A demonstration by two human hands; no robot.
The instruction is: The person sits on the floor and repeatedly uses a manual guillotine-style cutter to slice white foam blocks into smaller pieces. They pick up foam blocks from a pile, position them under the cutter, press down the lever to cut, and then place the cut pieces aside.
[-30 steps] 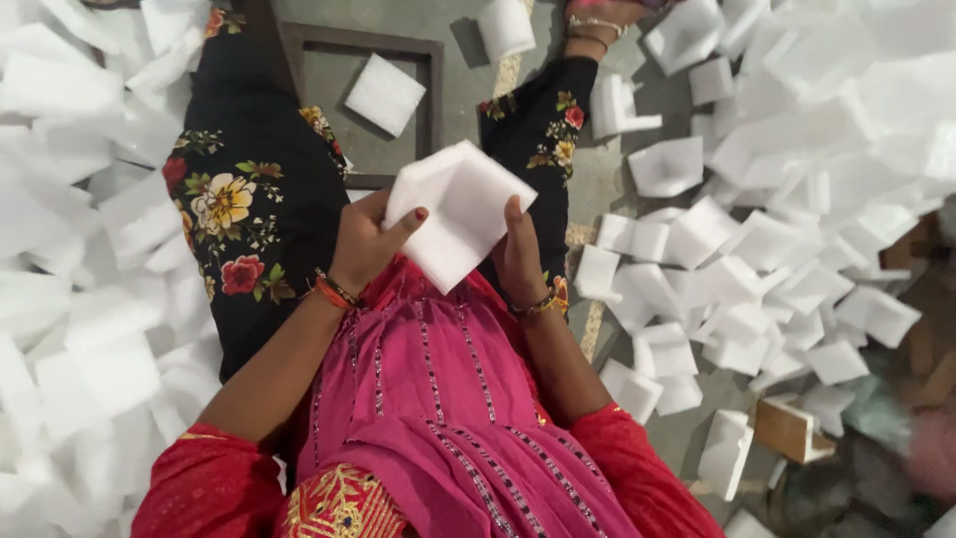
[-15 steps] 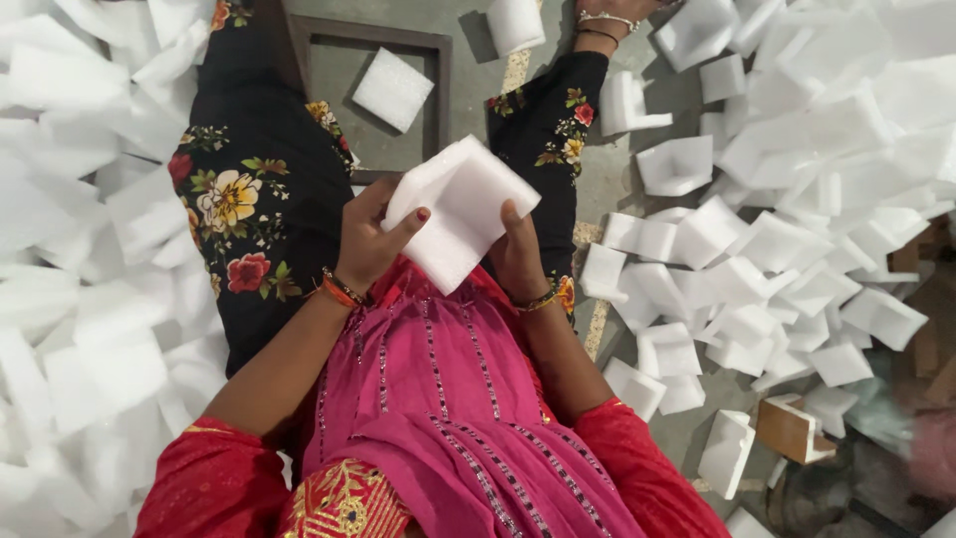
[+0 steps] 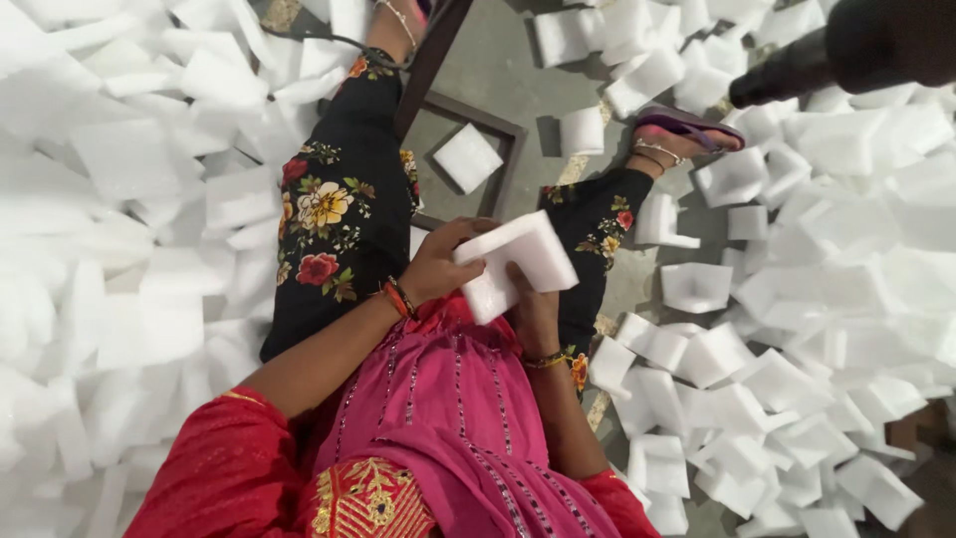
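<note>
One white foam block [image 3: 518, 264] between two hands (left [image 3: 443, 264], right [image 3: 533, 314]).

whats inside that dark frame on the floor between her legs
One white foam square lies flat on the grey floor inside the dark frame. The frame's left side is hidden by the leg, and its near edge by the left hand and the held foam block.

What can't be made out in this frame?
Head view only:
- Right hand: mostly hidden behind the foam block both hands hold.
- Left hand: its palm is turned away.
- Dark object, top right: cut by the edge, blurred.
- Left foam pile: overexposed, its pieces merge.
</note>
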